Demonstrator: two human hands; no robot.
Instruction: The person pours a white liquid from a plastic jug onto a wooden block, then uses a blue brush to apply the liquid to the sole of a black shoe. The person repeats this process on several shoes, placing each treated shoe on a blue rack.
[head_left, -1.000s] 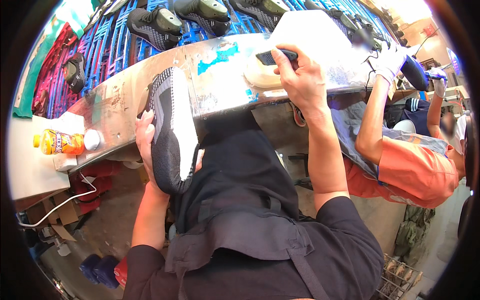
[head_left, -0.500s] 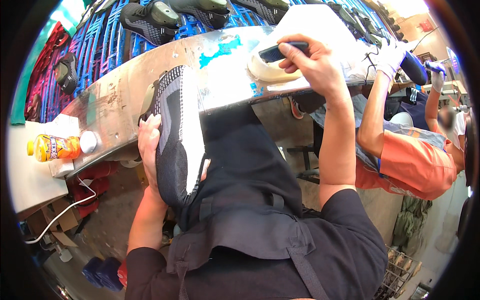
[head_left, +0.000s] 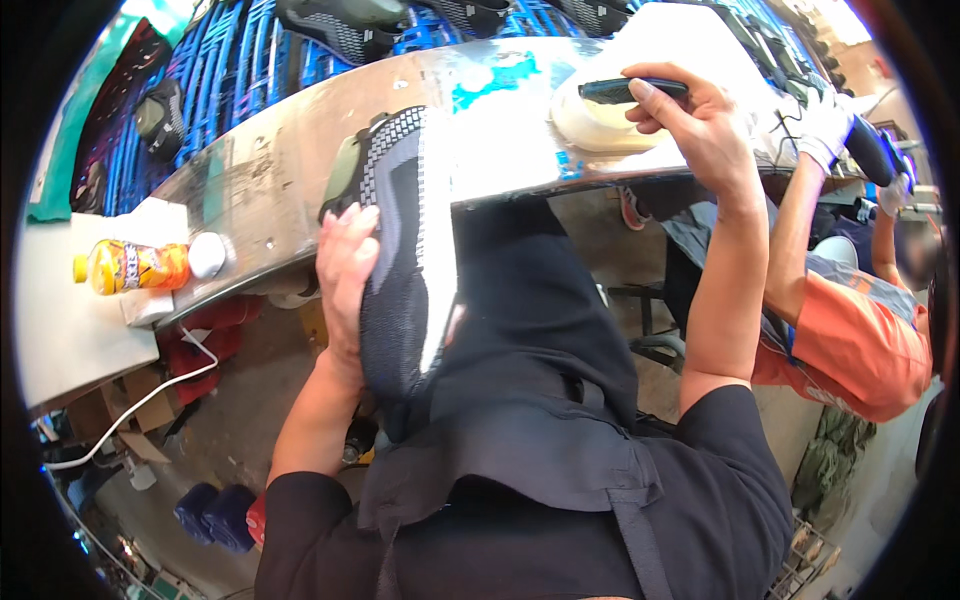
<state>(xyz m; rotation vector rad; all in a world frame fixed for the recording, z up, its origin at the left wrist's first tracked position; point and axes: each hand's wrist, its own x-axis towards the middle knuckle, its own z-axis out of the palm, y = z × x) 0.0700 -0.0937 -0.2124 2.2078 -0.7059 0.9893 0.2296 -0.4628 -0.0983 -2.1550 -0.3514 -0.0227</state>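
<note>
My left hand is wrapped round a black and grey knit shoe, its thumb side hidden behind the shoe. The shoe is tipped on its side, toe end toward the bench, with its white underside edge turned to the right. An olive-green form shows inside its opening. In the fingers of my right hand is a dark oblong tool, held level; its exact kind I cannot make out. Just beneath it, a cream-coloured shallow bowl sits on the bench.
A metal-topped bench curves across in front of me. Blue racks with several dark shoes stand behind it. At left lie an orange bottle with a yellow cap and a white round lid. A co-worker in orange works at right.
The whole view has shifted, so bench and shoe appear farther right. My right hand has moved slightly right relative to the bowl, still gripping the tool. The left hand keeps its hold.
</note>
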